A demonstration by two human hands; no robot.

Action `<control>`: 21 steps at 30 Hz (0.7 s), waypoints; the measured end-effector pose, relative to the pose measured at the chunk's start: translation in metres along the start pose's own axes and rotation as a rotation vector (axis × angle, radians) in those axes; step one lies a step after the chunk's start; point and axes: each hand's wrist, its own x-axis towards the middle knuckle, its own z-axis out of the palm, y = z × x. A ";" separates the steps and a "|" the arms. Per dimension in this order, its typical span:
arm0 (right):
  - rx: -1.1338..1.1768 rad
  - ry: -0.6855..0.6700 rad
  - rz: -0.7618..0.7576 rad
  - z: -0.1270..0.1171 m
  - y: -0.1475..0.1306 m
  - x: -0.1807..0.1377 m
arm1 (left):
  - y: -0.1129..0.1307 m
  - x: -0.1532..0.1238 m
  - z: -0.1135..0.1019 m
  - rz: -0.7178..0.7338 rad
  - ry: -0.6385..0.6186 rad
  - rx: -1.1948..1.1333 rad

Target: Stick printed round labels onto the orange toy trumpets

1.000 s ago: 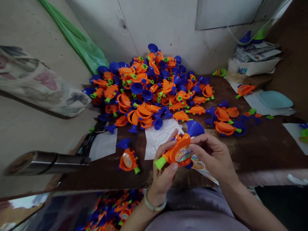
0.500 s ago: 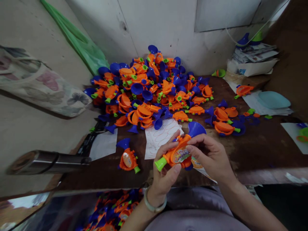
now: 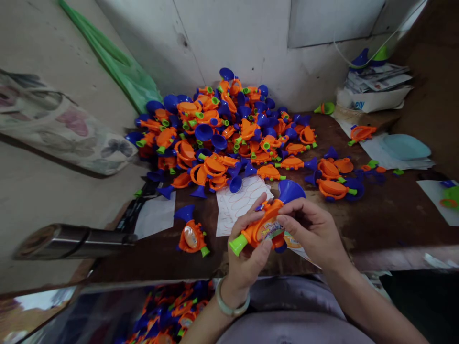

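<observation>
My left hand (image 3: pixel 247 258) wraps round an orange toy trumpet (image 3: pixel 256 230) with a green mouthpiece and a blue bell, its thumb on the front edge. An oval printed sticker (image 3: pixel 270 230) lies on the trumpet's face. My right hand (image 3: pixel 315 231) is closed at the bell side, thumb and forefinger on the trumpet by the sticker's upper right edge. Under the hands is a partly hidden sheet with a printed label (image 3: pixel 292 241). To the left, another toy trumpet (image 3: pixel 192 236) with a shiny oval face lies on the table.
Toy trumpets form a large pile (image 3: pixel 222 129) against the wall. Sheets of outlined ovals (image 3: pixel 238 205) lie before it. A steel flask (image 3: pixel 71 241) is at left, a blue dish (image 3: pixel 407 145) at right. More trumpets (image 3: pixel 172 315) lie below the table edge (image 3: pixel 150 279).
Both hands and the trumpet stay in nearly the same pose. The whole view has shifted very slightly.
</observation>
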 end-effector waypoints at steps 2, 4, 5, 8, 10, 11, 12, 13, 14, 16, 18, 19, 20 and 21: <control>0.024 0.000 0.015 -0.001 0.001 0.001 | -0.001 -0.002 -0.002 -0.029 0.008 0.016; 0.030 0.004 0.024 -0.001 0.001 0.001 | 0.000 -0.004 -0.002 -0.064 0.013 0.026; 0.031 0.005 0.023 -0.001 0.001 0.000 | 0.000 -0.004 -0.002 -0.075 0.014 0.024; 0.028 0.006 0.011 0.000 -0.001 0.000 | 0.003 -0.003 0.001 -0.069 0.003 -0.010; 0.013 0.008 -0.001 0.001 -0.002 -0.001 | 0.004 -0.001 0.002 -0.057 -0.003 -0.023; 0.002 0.010 -0.005 0.001 -0.002 -0.001 | 0.004 -0.001 0.003 -0.052 -0.004 -0.024; -0.008 0.011 -0.009 0.002 -0.003 -0.001 | 0.004 0.000 0.003 -0.047 -0.004 -0.023; -0.014 0.011 -0.013 0.002 -0.003 -0.001 | 0.003 0.000 0.003 -0.041 -0.006 -0.021; -0.017 0.013 -0.018 0.002 -0.003 -0.001 | 0.003 0.000 0.002 -0.033 -0.008 -0.023; -0.020 0.018 -0.025 0.002 -0.002 -0.001 | 0.002 0.001 0.002 -0.016 -0.019 -0.029; -0.021 0.023 -0.028 0.002 -0.002 -0.001 | 0.002 0.001 0.001 -0.006 -0.025 -0.029; -0.021 0.024 -0.030 0.002 -0.001 -0.001 | 0.002 0.001 0.001 -0.006 -0.027 -0.026; -0.021 0.025 -0.031 0.001 -0.001 -0.001 | 0.002 0.001 0.001 -0.007 -0.026 -0.020; -0.024 0.025 -0.030 0.001 -0.001 -0.002 | 0.002 0.001 0.001 -0.009 -0.023 -0.011</control>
